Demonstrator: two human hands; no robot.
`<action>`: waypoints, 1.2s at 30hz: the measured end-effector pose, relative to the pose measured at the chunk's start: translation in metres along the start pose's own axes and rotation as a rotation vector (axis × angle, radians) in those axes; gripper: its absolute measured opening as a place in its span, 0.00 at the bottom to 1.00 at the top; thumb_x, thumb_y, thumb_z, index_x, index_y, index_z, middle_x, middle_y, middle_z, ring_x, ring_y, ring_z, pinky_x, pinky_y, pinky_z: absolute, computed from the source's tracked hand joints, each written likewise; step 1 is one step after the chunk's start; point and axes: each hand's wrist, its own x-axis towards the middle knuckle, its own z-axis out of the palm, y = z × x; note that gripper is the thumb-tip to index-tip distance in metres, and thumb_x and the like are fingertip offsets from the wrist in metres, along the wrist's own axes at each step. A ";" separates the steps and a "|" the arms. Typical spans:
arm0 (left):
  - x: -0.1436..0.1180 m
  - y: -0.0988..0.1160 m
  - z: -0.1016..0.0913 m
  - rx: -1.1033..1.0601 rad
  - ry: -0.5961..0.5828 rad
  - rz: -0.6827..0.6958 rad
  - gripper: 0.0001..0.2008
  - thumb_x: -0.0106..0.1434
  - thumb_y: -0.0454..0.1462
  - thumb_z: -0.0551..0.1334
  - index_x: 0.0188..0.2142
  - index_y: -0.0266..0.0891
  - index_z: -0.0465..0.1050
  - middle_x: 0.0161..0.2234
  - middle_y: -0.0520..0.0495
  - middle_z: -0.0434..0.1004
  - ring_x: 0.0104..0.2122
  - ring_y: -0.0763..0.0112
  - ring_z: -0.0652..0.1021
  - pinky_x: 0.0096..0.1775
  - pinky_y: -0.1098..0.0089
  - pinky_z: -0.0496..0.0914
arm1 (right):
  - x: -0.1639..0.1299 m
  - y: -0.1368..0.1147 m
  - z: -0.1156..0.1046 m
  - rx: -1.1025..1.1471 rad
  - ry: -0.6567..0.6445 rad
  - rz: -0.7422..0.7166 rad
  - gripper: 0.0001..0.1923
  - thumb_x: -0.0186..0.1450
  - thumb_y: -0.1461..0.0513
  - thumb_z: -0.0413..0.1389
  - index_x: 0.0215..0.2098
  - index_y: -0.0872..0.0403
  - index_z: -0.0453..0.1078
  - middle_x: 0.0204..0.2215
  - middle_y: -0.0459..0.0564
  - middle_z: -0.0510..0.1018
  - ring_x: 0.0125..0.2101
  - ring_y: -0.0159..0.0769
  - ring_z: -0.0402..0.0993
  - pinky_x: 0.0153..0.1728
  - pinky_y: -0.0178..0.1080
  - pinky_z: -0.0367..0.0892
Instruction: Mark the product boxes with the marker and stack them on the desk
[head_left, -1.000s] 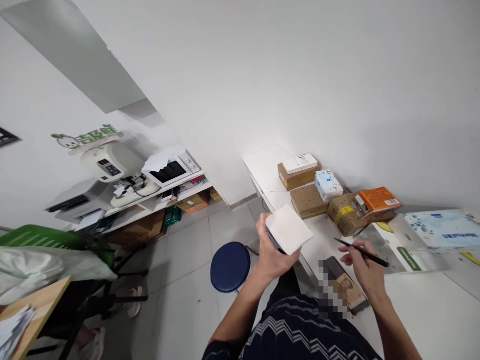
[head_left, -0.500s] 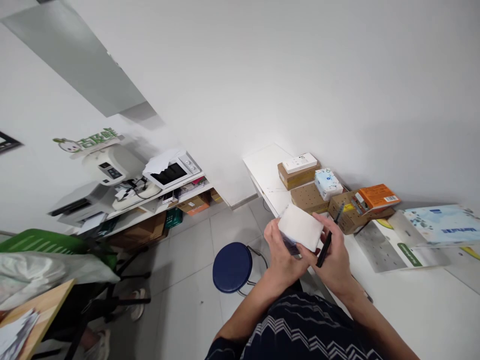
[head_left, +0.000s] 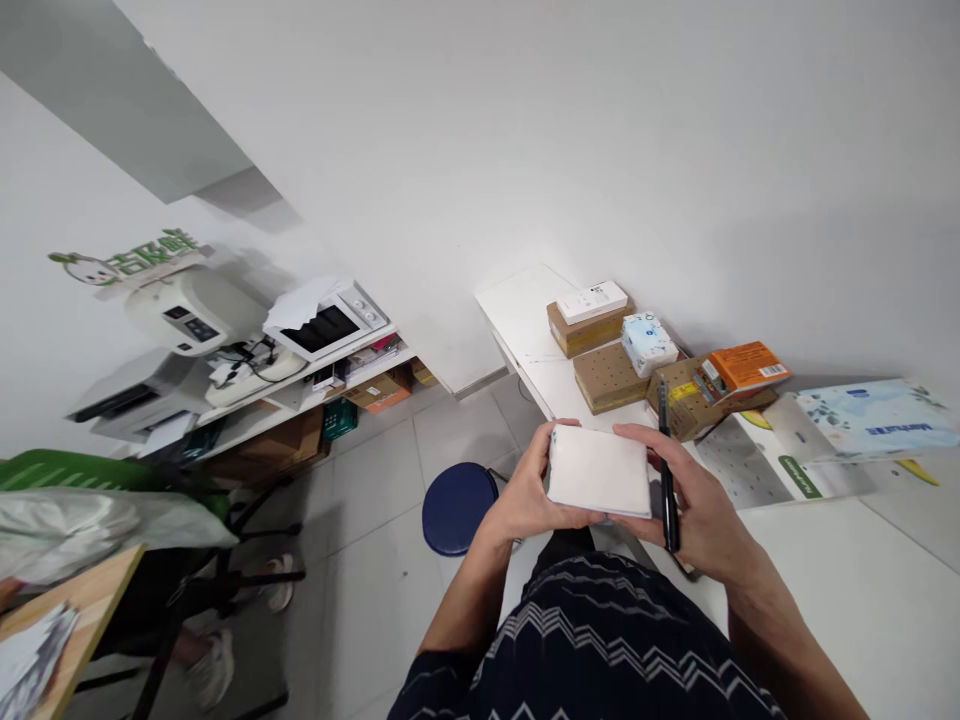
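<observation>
You hold a white block in both hands, just to the right of the blue stool. The block is in front of your dark striped shirt. Your left hand is the one closer to the stool. Its fingers curl around the block's near end and pinch it. Your right hand is farther right of the stool, and its fingers pinch the block's other end. A black pen is tucked in that hand too, but I cannot tell just which fingers grip it.

Up and to the right of the stool, brown boxes sit on the white worktop. A thin white box lies on one, and an orange box lies on another. A small blue and white pack is with them. Up and left of the stool is a microwave. A green chair is well to the stool's left.
</observation>
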 end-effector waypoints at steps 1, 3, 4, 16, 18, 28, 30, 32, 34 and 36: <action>0.000 0.001 0.002 0.001 0.021 -0.001 0.44 0.45 0.46 0.78 0.59 0.47 0.62 0.54 0.41 0.71 0.51 0.52 0.75 0.50 0.54 0.72 | 0.000 0.000 -0.001 0.014 0.000 -0.012 0.39 0.61 0.51 0.66 0.66 0.46 0.58 0.59 0.56 0.73 0.55 0.48 0.74 0.52 0.47 0.73; -0.001 0.001 0.004 0.017 0.068 0.026 0.42 0.44 0.46 0.78 0.56 0.46 0.64 0.53 0.42 0.71 0.50 0.53 0.74 0.50 0.56 0.72 | -0.001 0.001 -0.003 0.062 0.030 -0.043 0.41 0.60 0.49 0.67 0.66 0.47 0.58 0.60 0.58 0.72 0.55 0.50 0.74 0.51 0.48 0.73; -0.001 0.000 0.005 0.033 0.095 0.048 0.42 0.44 0.47 0.78 0.56 0.46 0.63 0.53 0.42 0.71 0.50 0.53 0.74 0.50 0.56 0.72 | -0.002 0.001 -0.004 0.091 0.085 -0.053 0.39 0.60 0.48 0.66 0.65 0.48 0.61 0.59 0.57 0.73 0.55 0.50 0.74 0.51 0.49 0.73; 0.006 -0.017 0.004 0.200 0.300 0.314 0.41 0.47 0.52 0.76 0.55 0.45 0.62 0.52 0.39 0.70 0.54 0.51 0.74 0.53 0.53 0.69 | -0.013 -0.030 -0.009 0.369 0.617 -0.004 0.26 0.72 0.42 0.43 0.47 0.46 0.75 0.35 0.53 0.83 0.38 0.50 0.81 0.44 0.59 0.74; 0.007 -0.018 0.004 0.178 0.319 0.297 0.41 0.46 0.54 0.76 0.54 0.45 0.62 0.52 0.39 0.70 0.54 0.50 0.74 0.52 0.54 0.70 | -0.013 -0.037 -0.007 0.275 0.568 -0.008 0.12 0.71 0.51 0.54 0.44 0.46 0.76 0.36 0.51 0.83 0.44 0.50 0.79 0.48 0.57 0.73; 0.000 -0.018 0.020 0.164 0.286 0.336 0.43 0.51 0.55 0.72 0.60 0.47 0.54 0.51 0.40 0.69 0.48 0.55 0.76 0.48 0.57 0.72 | 0.001 -0.048 0.003 0.311 0.359 -0.260 0.09 0.67 0.66 0.55 0.44 0.48 0.70 0.34 0.47 0.81 0.36 0.41 0.80 0.41 0.46 0.75; -0.001 -0.019 0.022 0.163 0.272 0.338 0.42 0.53 0.55 0.71 0.60 0.48 0.53 0.51 0.41 0.68 0.47 0.57 0.75 0.47 0.59 0.72 | 0.004 -0.048 0.005 0.263 0.303 -0.239 0.09 0.68 0.65 0.54 0.45 0.48 0.69 0.36 0.47 0.81 0.37 0.40 0.80 0.40 0.43 0.75; -0.002 -0.022 0.022 0.170 0.269 0.344 0.43 0.53 0.53 0.72 0.61 0.49 0.52 0.52 0.41 0.67 0.48 0.57 0.75 0.47 0.58 0.72 | 0.008 -0.050 0.007 0.173 0.233 -0.195 0.09 0.69 0.65 0.53 0.46 0.48 0.69 0.37 0.47 0.81 0.36 0.38 0.80 0.38 0.39 0.75; -0.002 -0.028 0.021 0.206 0.278 0.378 0.46 0.51 0.53 0.74 0.62 0.51 0.50 0.53 0.40 0.66 0.49 0.56 0.74 0.48 0.56 0.72 | 0.012 -0.052 0.007 0.096 0.169 -0.158 0.08 0.69 0.64 0.52 0.45 0.49 0.70 0.37 0.47 0.81 0.35 0.36 0.80 0.36 0.36 0.75; -0.001 -0.033 0.019 0.261 0.290 0.427 0.47 0.50 0.53 0.75 0.61 0.54 0.48 0.53 0.41 0.66 0.50 0.55 0.74 0.48 0.54 0.72 | 0.014 -0.053 0.008 0.059 0.142 -0.138 0.07 0.70 0.63 0.52 0.44 0.50 0.70 0.37 0.48 0.82 0.36 0.36 0.80 0.36 0.36 0.75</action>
